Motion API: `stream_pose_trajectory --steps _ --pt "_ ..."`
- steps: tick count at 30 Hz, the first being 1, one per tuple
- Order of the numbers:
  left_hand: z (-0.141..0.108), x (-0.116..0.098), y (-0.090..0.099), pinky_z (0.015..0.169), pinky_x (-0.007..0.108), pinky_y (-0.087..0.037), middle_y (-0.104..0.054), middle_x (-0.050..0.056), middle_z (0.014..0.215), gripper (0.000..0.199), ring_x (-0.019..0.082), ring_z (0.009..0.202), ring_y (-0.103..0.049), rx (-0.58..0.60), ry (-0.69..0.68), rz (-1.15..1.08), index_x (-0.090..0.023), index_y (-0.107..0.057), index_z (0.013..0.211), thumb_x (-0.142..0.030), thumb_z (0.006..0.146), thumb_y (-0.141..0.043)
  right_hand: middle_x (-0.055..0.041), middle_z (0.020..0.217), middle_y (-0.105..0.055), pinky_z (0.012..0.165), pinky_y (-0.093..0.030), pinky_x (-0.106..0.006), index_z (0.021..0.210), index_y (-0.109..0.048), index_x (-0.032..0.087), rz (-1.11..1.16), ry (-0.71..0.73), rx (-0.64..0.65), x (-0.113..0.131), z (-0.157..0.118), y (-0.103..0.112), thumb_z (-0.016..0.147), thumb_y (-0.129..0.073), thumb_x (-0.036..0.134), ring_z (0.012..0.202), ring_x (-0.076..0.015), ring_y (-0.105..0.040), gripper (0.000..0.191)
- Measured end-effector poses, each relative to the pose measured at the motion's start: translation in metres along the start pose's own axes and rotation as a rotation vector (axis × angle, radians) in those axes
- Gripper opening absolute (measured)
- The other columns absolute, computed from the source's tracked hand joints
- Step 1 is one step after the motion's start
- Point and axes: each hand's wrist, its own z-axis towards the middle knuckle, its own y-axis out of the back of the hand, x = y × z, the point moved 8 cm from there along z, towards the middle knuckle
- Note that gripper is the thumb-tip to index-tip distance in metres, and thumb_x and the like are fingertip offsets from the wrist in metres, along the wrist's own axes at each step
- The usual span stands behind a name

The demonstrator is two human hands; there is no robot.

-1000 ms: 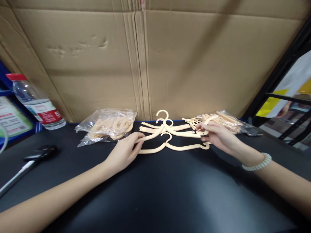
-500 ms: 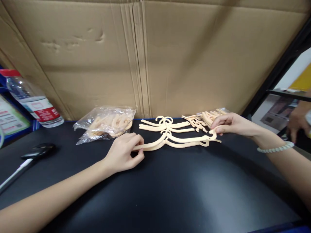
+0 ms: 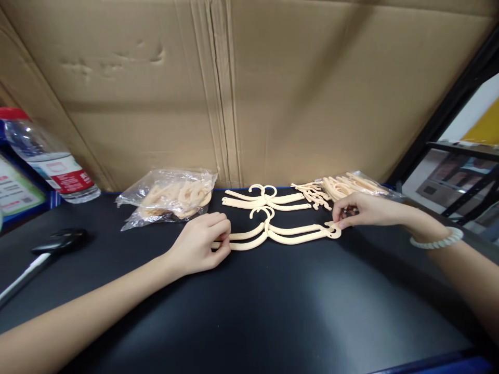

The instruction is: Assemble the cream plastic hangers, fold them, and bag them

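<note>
A cream plastic folding clothes hanger (image 3: 298, 240) lies on the black table, its paired arms spread to both sides below curved hooks. My left hand (image 3: 202, 243) is closed around the left ends of its arms, thumb and fingertips pinched together; those ends are partly hidden. At the other side, my right hand (image 3: 356, 212) pinches the small hooked end piece (image 3: 334, 233) at the hanger's right tip. Just behind lie more cream hangers (image 3: 290, 208), grouped with their hooks toward the cardboard. Several small loose cream pieces (image 3: 312, 194) are piled beyond my right hand.
A clear bag of curved cream parts (image 3: 181, 200) sits at the back left, another bag of cream strips (image 3: 353, 183) at the back right. A water bottle (image 3: 64, 169), a black device with a white cable (image 3: 60, 240) and a cardboard wall (image 3: 312, 93) border the table.
My right hand has come slightly left and down with the hanger's end piece. The near hanger's arms now lie further apart, closer to me. Another person's hand at the right has left view.
</note>
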Motion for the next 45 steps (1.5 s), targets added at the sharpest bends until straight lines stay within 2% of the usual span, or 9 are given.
stream_pose_trajectory --steps 7,11,16,19,22,29,45 --pt "0.000 0.004 0.002 0.059 0.026 -0.040 -0.054 0.000 0.074 0.011 0.015 0.064 -0.050 -0.031 0.038 -0.012 -0.021 -0.046 0.079 -0.011 0.077 -0.043 -0.0025 0.065 -0.065 0.056 -0.039 -0.028 0.076 -0.070 0.020 -0.042 -0.034 -0.023 0.004 -0.001 0.001 0.077 -0.065 0.048 0.060 -0.0155 -0.055 0.029" --pt "0.000 0.004 0.002 0.062 0.027 -0.042 -0.056 0.001 0.078 0.008 0.016 0.067 -0.053 -0.026 0.038 -0.023 -0.021 -0.048 0.083 -0.014 0.081 -0.044 -0.0025 0.065 -0.062 0.056 -0.040 -0.028 0.086 -0.070 0.020 -0.040 -0.033 -0.021 0.006 -0.001 -0.002 0.080 -0.063 0.049 0.059 -0.0153 -0.055 0.031" --pt "0.001 -0.001 0.000 0.066 0.029 -0.043 -0.058 0.003 0.083 0.007 0.018 0.072 -0.054 0.018 0.004 -0.052 -0.021 -0.050 0.088 -0.019 0.081 -0.049 -0.0066 0.096 -0.065 0.066 -0.045 -0.030 0.106 -0.069 0.021 -0.029 0.095 -0.055 0.022 0.001 -0.009 0.071 -0.073 0.051 0.076 -0.0188 -0.057 0.046" --pt "0.001 -0.002 -0.003 0.069 0.030 -0.044 -0.059 0.003 0.087 0.011 0.019 0.075 -0.055 0.054 -0.016 -0.069 -0.020 -0.052 0.092 -0.022 0.081 -0.052 -0.0071 0.104 -0.063 0.075 -0.045 -0.033 0.107 -0.068 0.021 -0.022 0.153 -0.037 0.031 0.004 -0.016 0.071 -0.074 0.050 0.087 -0.0217 -0.057 0.046" --pt "0.001 -0.002 -0.005 0.071 0.030 -0.045 -0.060 0.004 0.088 0.012 0.019 0.077 -0.057 0.080 -0.016 -0.082 -0.020 -0.053 0.094 -0.022 0.082 -0.052 -0.0073 0.102 -0.063 0.076 -0.045 -0.033 0.105 -0.067 0.019 -0.036 0.164 -0.023 0.034 0.006 -0.021 0.075 -0.071 0.048 0.089 -0.0226 -0.057 0.042" --pt "0.000 -0.001 -0.008 0.073 0.030 -0.046 -0.061 0.005 0.090 0.011 0.020 0.080 -0.058 0.103 -0.012 -0.107 -0.020 -0.053 0.094 -0.021 0.084 -0.051 -0.0043 0.084 -0.062 0.062 -0.042 -0.028 0.096 -0.068 0.018 -0.038 0.133 -0.016 0.034 0.007 -0.023 0.080 -0.065 0.038 0.072 -0.0168 -0.053 0.026" --pt "0.000 0.001 -0.007 0.073 0.029 -0.046 -0.061 0.004 0.090 0.009 0.019 0.080 -0.059 0.086 0.000 -0.127 -0.020 -0.054 0.094 -0.019 0.086 -0.050 -0.0021 0.077 -0.058 0.057 -0.037 -0.026 0.088 -0.067 0.017 -0.057 0.106 -0.060 0.034 0.009 -0.023 0.079 -0.063 0.036 0.066 -0.0149 -0.049 0.021"
